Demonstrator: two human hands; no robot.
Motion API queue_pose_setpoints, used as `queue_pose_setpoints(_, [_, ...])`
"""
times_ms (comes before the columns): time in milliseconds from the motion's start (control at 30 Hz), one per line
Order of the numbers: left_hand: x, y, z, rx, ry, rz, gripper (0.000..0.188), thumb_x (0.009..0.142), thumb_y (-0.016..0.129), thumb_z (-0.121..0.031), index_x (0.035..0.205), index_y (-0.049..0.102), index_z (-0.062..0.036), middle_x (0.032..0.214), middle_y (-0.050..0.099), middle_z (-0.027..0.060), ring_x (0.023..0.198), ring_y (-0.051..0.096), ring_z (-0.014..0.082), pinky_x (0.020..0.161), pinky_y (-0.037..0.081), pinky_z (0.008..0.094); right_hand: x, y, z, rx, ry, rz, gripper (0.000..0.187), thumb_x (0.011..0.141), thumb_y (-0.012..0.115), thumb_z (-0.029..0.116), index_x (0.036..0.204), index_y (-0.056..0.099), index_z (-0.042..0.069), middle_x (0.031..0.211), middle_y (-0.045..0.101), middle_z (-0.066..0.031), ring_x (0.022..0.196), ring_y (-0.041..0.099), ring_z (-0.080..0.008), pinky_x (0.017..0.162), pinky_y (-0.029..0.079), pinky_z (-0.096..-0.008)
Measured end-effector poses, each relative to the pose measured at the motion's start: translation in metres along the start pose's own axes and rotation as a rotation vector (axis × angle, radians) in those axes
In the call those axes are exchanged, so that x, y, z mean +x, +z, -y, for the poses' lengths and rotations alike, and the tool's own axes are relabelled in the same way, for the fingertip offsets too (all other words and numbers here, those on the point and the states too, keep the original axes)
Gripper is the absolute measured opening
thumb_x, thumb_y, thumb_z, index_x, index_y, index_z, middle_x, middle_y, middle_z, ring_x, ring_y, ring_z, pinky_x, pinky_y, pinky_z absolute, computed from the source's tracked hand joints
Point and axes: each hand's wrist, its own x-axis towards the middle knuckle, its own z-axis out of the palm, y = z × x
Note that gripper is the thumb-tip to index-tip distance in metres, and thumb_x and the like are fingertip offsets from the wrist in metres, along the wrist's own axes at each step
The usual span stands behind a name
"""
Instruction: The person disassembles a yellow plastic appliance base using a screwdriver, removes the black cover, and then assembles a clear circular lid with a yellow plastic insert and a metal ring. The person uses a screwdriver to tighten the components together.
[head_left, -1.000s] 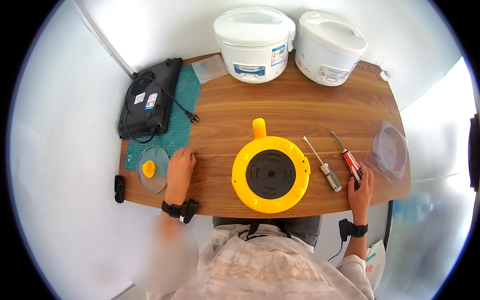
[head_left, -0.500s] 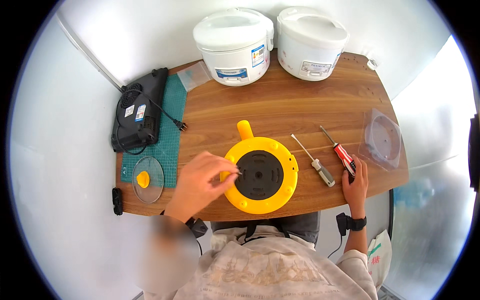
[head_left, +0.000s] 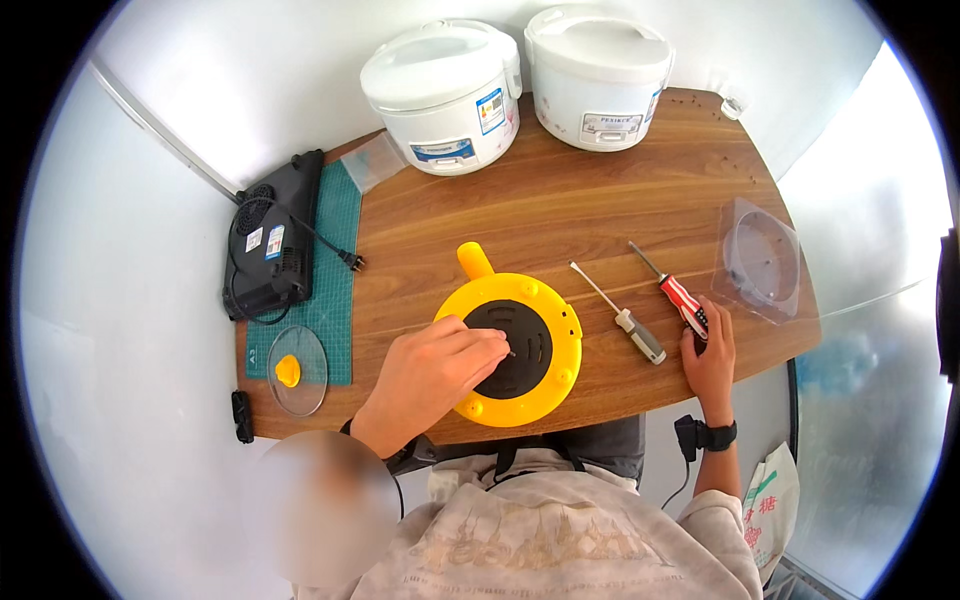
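A round yellow appliance (head_left: 543, 398) lies upside down near the table's front edge, its stubby handle pointing away from me. Its black slotted bottom plate (head_left: 527, 372) is partly covered by my left hand (head_left: 430, 375). The fingertips there are pinched over the plate's middle on a tiny metal piece, seemingly a small screw (head_left: 511, 353). Off to the right, my right hand (head_left: 711, 350) is wrapped around the handle end of a red, white and black screwdriver (head_left: 681, 298), which rests on the table. Between the appliance and that hand lies a grey-handled screwdriver (head_left: 638, 336).
Two white rice cookers (head_left: 445, 105) stand at the back. On the left, a black appliance (head_left: 275, 240) with a cord rests on a green cutting mat (head_left: 333, 310), near a glass lid (head_left: 300, 398) with a yellow knob. A clear plastic tray (head_left: 762, 262) sits at right.
My left hand has moved right, from the plate's left edge to its middle, still pinching. My right hand stays on the screwdriver. The whole view has shifted slightly.
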Motion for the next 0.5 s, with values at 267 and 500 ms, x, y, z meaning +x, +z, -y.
queue_pose_setpoints(267, [0.000, -0.005, 0.002, 0.012, 0.032, 0.046, 0.023, 0.081, 0.075, -0.006, 0.103, 0.071, -0.0094, 0.109, 0.074, -0.0013, 0.093, 0.068, 0.0156, 0.073, 0.059, 0.0273, 0.000, -0.002, 0.002, -0.001, 0.017, 0.008, 0.050, 0.086, 0.064, 0.000, 0.135, 0.056, 0.006, 0.129, 0.058, -0.0185, 0.115, 0.060, -0.0401, 0.097, 0.050, -0.0436])
queue_pose_setpoints(500, [0.000, -0.006, 0.009, 0.003, 0.060, 0.076, 0.021, 0.082, 0.074, -0.006, 0.102, 0.072, -0.0095, 0.110, 0.075, -0.0004, 0.097, 0.069, 0.0171, 0.075, 0.059, 0.0273, 0.001, -0.002, 0.001, -0.012, 0.020, 0.016, 0.050, 0.086, 0.064, 0.001, 0.135, 0.055, 0.006, 0.129, 0.058, -0.0185, 0.115, 0.059, -0.0400, 0.097, 0.050, -0.0437])
